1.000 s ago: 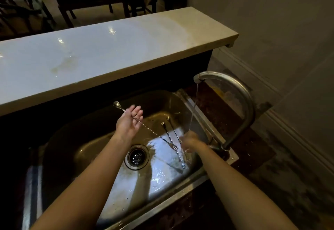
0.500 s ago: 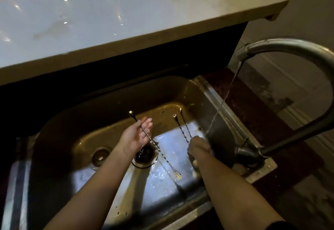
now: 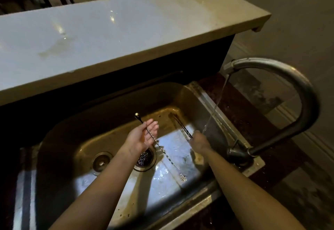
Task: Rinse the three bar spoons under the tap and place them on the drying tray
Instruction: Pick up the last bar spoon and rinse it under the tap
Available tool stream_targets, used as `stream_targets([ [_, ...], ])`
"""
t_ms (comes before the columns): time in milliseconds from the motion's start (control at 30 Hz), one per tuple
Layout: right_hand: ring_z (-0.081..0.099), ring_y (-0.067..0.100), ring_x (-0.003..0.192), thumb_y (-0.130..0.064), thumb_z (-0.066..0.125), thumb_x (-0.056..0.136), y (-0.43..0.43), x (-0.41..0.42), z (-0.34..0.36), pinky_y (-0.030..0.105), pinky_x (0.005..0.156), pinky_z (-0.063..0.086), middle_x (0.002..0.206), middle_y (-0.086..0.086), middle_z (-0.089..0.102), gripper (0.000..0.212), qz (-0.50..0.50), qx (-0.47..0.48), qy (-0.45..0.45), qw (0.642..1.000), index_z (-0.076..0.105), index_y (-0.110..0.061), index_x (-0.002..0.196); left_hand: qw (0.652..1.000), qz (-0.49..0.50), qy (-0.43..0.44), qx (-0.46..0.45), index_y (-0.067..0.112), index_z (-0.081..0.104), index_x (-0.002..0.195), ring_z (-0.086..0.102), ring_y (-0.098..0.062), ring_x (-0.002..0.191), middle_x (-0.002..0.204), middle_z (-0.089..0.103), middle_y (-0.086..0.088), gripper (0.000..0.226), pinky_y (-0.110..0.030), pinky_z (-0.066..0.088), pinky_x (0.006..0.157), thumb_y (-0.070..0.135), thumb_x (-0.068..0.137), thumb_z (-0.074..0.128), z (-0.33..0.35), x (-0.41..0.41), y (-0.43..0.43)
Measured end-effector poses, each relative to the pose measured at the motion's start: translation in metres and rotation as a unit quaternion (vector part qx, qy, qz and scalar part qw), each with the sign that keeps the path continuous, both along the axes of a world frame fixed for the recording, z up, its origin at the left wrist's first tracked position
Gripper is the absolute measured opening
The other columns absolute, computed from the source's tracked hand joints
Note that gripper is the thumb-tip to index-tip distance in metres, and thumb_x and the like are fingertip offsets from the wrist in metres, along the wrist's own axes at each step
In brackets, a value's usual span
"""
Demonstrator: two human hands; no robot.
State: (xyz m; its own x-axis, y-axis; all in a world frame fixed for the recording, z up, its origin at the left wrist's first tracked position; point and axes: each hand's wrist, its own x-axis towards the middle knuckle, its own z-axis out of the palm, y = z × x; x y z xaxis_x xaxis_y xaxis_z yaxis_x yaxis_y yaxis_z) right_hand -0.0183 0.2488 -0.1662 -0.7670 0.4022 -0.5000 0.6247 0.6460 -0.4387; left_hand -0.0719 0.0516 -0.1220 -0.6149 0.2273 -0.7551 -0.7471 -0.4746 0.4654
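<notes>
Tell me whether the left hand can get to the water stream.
Probably yes, not cleanly: the right hand, gripping two spoons, sits beside the stream, between it and the left hand holding a single spoon.

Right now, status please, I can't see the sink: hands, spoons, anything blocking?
Left hand holds one twisted-stem steel bar spoon over the steel sink. Right hand grips two other bar spoons by the tap's water stream. Drying tray not in view.

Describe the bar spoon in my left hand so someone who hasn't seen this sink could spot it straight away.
Start at the steel sink below the pale counter. Above its drain, the left hand holds one long twisted bar spoon slanting across the basin. It is single and clear of the water stream, unlike the pair in the right hand.
</notes>
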Motion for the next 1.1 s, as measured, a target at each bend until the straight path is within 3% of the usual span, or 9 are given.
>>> stream_targets([
  [133,0.060,0.032,0.095,-0.013,0.043,0.095,0.001,0.038,0.045,0.032,0.077,0.046,0.105,0.022,0.063,0.014,-0.033,-0.023,0.087,0.995,0.053,-0.006,0.102,0.999,-0.048,0.009,0.005,0.008,0.058,0.116,0.070,-0.021,0.079,0.103,0.068,-0.012,0.027,-0.027,0.058,0.054,0.016,0.100,0.038,0.024,0.003,0.025],
  [267,0.054,0.014,0.069,-0.013,0.044,0.095,-0.010,0.077,0.091,0.032,0.066,0.044,0.074,0.003,0.059,0.009,-0.025,-0.025,0.189,0.981,0.050,-0.014,0.089,0.995,-0.094,0.036,0.024,0.004,0.048,0.130,0.057,-0.034,0.115,0.120,0.059,-0.019,0.033,-0.040,0.048,0.091,0.014,0.101,0.034,0.050,0.006,0.060],
  [400,0.060,0.019,0.085,-0.016,0.046,0.094,-0.015,0.096,0.124,0.036,0.077,0.050,0.090,0.006,0.064,0.012,-0.026,0.051,0.230,0.971,0.057,-0.011,0.098,0.989,-0.120,0.066,0.063,0.009,0.054,0.101,0.070,-0.026,0.075,0.080,0.071,-0.013,0.022,-0.040,0.053,0.081,0.016,0.101,0.034,0.073,0.012,0.094],
  [500,0.057,0.024,0.102,-0.015,0.045,0.094,-0.010,0.101,0.137,0.035,0.087,0.046,0.108,0.009,0.063,0.017,-0.027,0.112,0.226,0.967,0.057,-0.012,0.106,0.983,-0.125,0.085,0.101,0.009,0.055,0.097,0.064,-0.029,0.095,0.093,0.068,-0.016,0.022,-0.044,0.047,0.088,0.018,0.101,0.035,0.084,0.015,0.109],
  [567,0.056,0.024,0.107,-0.014,0.046,0.094,-0.008,0.101,0.145,0.031,0.089,0.044,0.118,0.009,0.058,0.018,-0.035,0.130,0.233,0.963,0.056,-0.013,0.109,0.980,-0.127,0.098,0.119,0.008,0.056,0.095,0.070,-0.027,0.083,0.083,0.073,-0.015,0.024,-0.045,0.046,0.094,0.018,0.101,0.035,0.093,0.017,0.114],
  [700,0.060,0.020,0.101,-0.012,0.052,0.092,-0.010,0.094,0.154,0.018,0.074,0.037,0.126,0.006,0.048,0.017,-0.044,0.136,0.249,0.958,0.054,-0.014,0.109,0.982,-0.079,0.105,0.136,0.006,0.054,0.108,0.062,-0.026,0.092,0.087,0.065,-0.011,0.023,-0.042,0.048,0.089,0.018,0.101,0.035,0.115,0.019,0.117],
  [867,0.060,0.022,0.094,-0.015,0.047,0.095,-0.018,0.082,0.160,0.025,0.067,0.041,0.104,0.009,0.063,0.010,-0.015,0.083,0.257,0.963,0.050,-0.012,0.104,0.989,-0.005,0.097,0.116,0.011,0.059,0.097,0.039,-0.006,0.046,0.065,0.039,0.002,0.028,-0.020,0.034,0.056,0.018,0.102,0.032,0.136,0.015,0.124],
  [1033,0.061,0.021,0.072,-0.038,0.049,0.092,0.009,0.074,0.177,0.034,0.064,0.047,0.076,0.007,0.065,0.030,0.016,0.018,0.169,0.985,0.060,-0.014,0.077,0.976,0.127,0.041,0.173,0.010,0.048,0.082,0.027,-0.003,0.041,0.063,0.024,0.004,0.041,-0.018,0.022,0.053,0.029,0.103,0.019,0.132,0.004,0.107],
  [1100,0.057,0.013,0.061,-0.030,0.056,0.090,0.019,0.065,0.184,0.023,0.057,0.046,0.065,-0.001,0.061,0.025,-0.020,-0.075,0.178,0.981,0.058,-0.022,0.067,0.967,0.168,0.008,0.194,0.012,0.044,0.077,0.029,-0.003,0.031,0.063,0.024,0.005,0.038,-0.017,0.022,0.052,0.024,0.104,0.019,0.124,-0.003,0.093],
])
